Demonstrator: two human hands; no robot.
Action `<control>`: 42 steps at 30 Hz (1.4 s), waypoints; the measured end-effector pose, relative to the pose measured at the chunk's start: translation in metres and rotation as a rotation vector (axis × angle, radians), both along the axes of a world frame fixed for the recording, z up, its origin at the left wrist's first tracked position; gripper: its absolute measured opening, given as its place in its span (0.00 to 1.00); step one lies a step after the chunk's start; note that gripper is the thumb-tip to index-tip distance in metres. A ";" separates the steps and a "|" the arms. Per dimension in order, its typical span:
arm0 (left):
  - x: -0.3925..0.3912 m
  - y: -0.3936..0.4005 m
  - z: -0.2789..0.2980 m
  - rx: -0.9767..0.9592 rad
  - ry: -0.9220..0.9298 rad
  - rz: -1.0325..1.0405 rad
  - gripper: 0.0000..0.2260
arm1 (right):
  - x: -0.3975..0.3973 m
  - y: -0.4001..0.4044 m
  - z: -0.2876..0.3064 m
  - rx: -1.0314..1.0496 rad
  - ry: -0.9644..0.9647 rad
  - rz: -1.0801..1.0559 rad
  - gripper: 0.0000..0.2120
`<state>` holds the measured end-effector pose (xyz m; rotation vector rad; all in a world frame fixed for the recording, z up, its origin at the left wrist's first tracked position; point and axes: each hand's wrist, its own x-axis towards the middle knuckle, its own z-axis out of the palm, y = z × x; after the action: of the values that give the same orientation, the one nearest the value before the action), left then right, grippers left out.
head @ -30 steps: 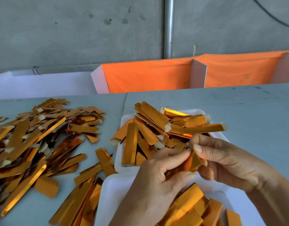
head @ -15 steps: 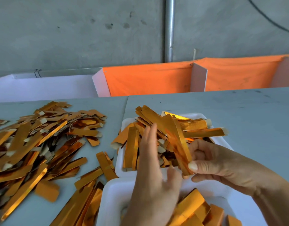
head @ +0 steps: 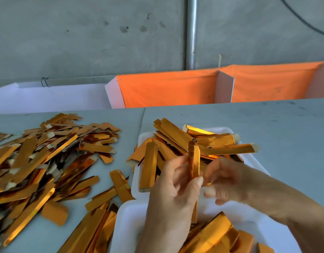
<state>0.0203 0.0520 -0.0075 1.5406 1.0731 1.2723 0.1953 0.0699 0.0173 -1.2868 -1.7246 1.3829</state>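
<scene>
Left grip (head: 175, 190): thumb and fingers pinch the strip (head: 194, 161) near mid-length.
Strip: gold, upright, long axis near vertical, above the near tray (head: 128, 225), between both grips.
Right grip (head: 228, 181): blurred, fingers curled just right of the strip; whether it holds cannot be told.
Beyond: far tray (head: 248, 161); pile (head: 39, 161) at left on the table (head: 267, 125).

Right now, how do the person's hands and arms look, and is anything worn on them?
Both are bare. The left hand has no glove or ring that shows, and its thumbnail is short and unpainted. The right hand is blurred but shows no glove; its forearm has no sleeve or watch.
</scene>
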 end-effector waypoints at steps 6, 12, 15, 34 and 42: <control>0.005 -0.007 -0.002 0.026 0.199 -0.051 0.17 | 0.010 0.003 0.000 0.170 0.310 -0.192 0.13; 0.009 -0.006 0.001 0.028 0.303 -0.102 0.17 | 0.003 0.003 0.001 0.204 0.313 -0.187 0.11; 0.010 -0.005 -0.002 0.135 0.504 0.013 0.20 | 0.002 0.002 0.002 0.213 0.266 -0.222 0.07; 0.005 -0.003 0.001 0.277 0.404 0.005 0.23 | 0.005 -0.001 0.011 -0.065 0.465 -0.139 0.04; 0.009 -0.002 -0.003 0.401 0.542 -0.023 0.30 | 0.013 -0.001 0.008 -0.007 0.425 -0.104 0.03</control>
<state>0.0297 0.0503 -0.0105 2.2845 1.1660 1.1238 0.2087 0.0693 0.0252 -0.9814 -1.3472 1.4747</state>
